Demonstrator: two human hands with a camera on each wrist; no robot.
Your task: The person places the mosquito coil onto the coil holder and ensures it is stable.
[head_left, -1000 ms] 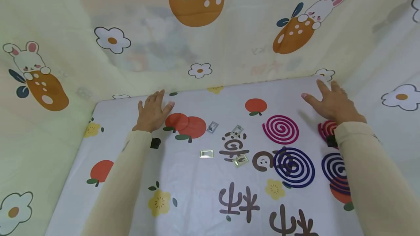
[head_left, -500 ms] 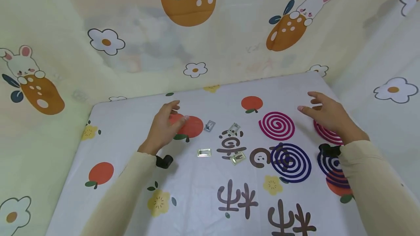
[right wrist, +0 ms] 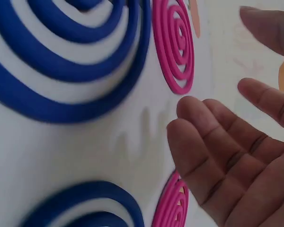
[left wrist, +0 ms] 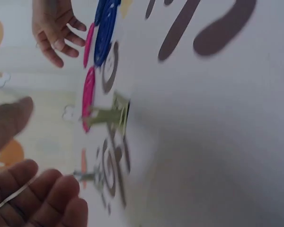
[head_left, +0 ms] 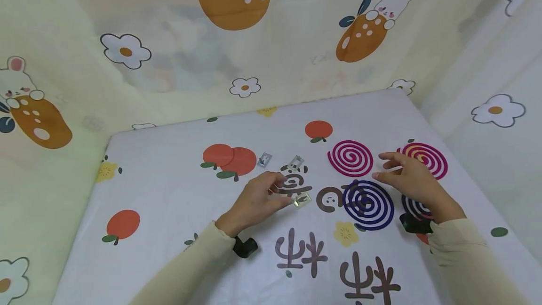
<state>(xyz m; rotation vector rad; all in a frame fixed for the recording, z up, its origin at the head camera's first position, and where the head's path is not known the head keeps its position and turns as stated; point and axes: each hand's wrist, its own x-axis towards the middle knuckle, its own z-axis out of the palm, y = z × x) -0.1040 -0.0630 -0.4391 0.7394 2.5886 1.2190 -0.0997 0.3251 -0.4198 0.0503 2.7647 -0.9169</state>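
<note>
My left hand (head_left: 258, 199) hovers with loosely bent fingers beside a gold metal mosquito coil stand (head_left: 303, 200). In the left wrist view, a gap shows between thumb and fingers, and the gold stand (left wrist: 114, 114) has a prong sticking up. Two silver stands (head_left: 264, 159) lie further back; a second gold one is hidden behind the hand. Over the right side, my right hand (head_left: 417, 187) holds nothing, fingers apart. Around it lie spiral mosquito coils: a pink coil (head_left: 350, 158), a blue coil (head_left: 368, 205), another pink coil (head_left: 434, 160), and a second blue coil (head_left: 412, 206) partly covered by the wrist.
A white printed cloth (head_left: 169, 173) covers the table, with fruit, flower and character patterns. Behind it hangs a pale curtain (head_left: 182, 74) with rabbits and flowers, which also encloses the sides. A black camera mount (head_left: 245, 247) sits at the left wrist.
My left hand has come from the back left toward the middle, next to the gold stand. My right hand has moved back toward me and slightly left. Stands and coils stay in place.
</note>
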